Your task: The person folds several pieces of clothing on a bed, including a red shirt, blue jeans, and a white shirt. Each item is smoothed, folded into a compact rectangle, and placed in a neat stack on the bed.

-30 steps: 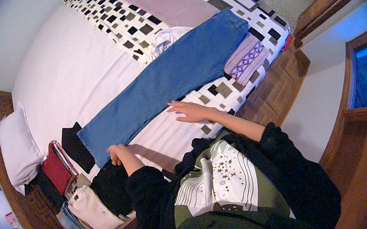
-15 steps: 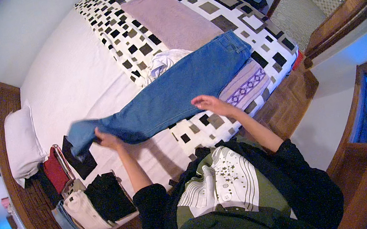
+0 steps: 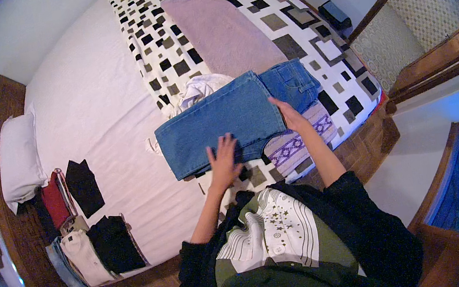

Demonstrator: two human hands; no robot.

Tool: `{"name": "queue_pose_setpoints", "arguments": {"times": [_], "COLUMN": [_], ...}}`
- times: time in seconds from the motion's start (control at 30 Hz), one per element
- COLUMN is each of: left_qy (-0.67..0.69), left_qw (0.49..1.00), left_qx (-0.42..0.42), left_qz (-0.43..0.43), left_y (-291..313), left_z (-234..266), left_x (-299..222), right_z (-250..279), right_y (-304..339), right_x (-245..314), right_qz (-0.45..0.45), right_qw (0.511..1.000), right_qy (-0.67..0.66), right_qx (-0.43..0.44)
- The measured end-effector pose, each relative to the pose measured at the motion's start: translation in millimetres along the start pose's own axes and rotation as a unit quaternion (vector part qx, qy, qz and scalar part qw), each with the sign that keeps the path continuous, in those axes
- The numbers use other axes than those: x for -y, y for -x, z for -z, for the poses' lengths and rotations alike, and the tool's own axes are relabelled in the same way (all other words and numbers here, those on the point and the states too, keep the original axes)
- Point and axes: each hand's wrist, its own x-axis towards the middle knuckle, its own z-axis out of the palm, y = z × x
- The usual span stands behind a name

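Observation:
A pair of blue jeans (image 3: 214, 119) lies across the bed, its legs folded back over themselves so that the hem end reaches close to the waist. The waistband and pocket part (image 3: 291, 83) stays uncovered at the right. My left hand (image 3: 225, 163) rests open with spread fingers on the near side of the folded legs. At the hem edge, my right hand (image 3: 290, 116) touches the denim with its fingers stretched out. Partly under the jeans are a crumpled white cloth (image 3: 196, 90) and a lilac patterned cloth (image 3: 299, 140).
A pink towel (image 3: 219, 30) lies beyond the jeans on a blanket with black and grey squares (image 3: 286, 47). Toward the headboard are a white pillow (image 3: 21, 158), a folded black garment (image 3: 84, 187), and a row of folded clothes (image 3: 84, 258) by the bed's near edge.
The far-left leg end of the jeans has been brought right, over the rest. My left hand has let go of it and moved right; my right hand has shifted to the hem.

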Motion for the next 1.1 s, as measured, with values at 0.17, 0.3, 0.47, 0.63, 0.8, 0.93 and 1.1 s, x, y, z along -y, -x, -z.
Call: {"name": "queue_pose_setpoints", "arguments": {"times": [0.17,0.3,0.47,0.63,0.8,0.93,1.1], "left_qy": [-0.030,-0.026,-0.058,-0.092,-0.122,-0.081,-0.057], "left_qw": [0.967,0.964,0.989,0.984,0.969,0.968,0.969], "left_qx": [-0.168,-0.169,-0.094,-0.096,-0.158,-0.177,-0.190], "left_qz": [0.191,0.205,0.101,0.115,0.147,0.158,0.146], "left_y": [32.8,42.6,26.7,8.9,24.0,40.7,45.2], "left_z": [27.5,33.9,28.6,25.3,32.1,29.3,23.9], "left_x": [40.5,57.0,43.6,46.0,65.1,86.0,89.3], "right_z": [-19.2,-24.7,-47.3,-72.6,-72.0,-1.2,51.9], "right_y": [-4.4,-11.1,-7.8,19.6,36.6,9.0,-34.9], "right_x": [6.4,-4.3,20.9,66.7,90.4,53.2,-13.9], "right_qz": [0.052,0.189,0.266,0.225,0.240,0.203,0.127], "right_qw": [0.965,0.933,0.918,0.954,0.949,0.956,0.940], "right_qy": [0.235,0.274,0.285,0.197,0.203,0.208,0.295], "right_qx": [-0.106,-0.135,-0.081,-0.012,0.005,-0.042,-0.111]}}
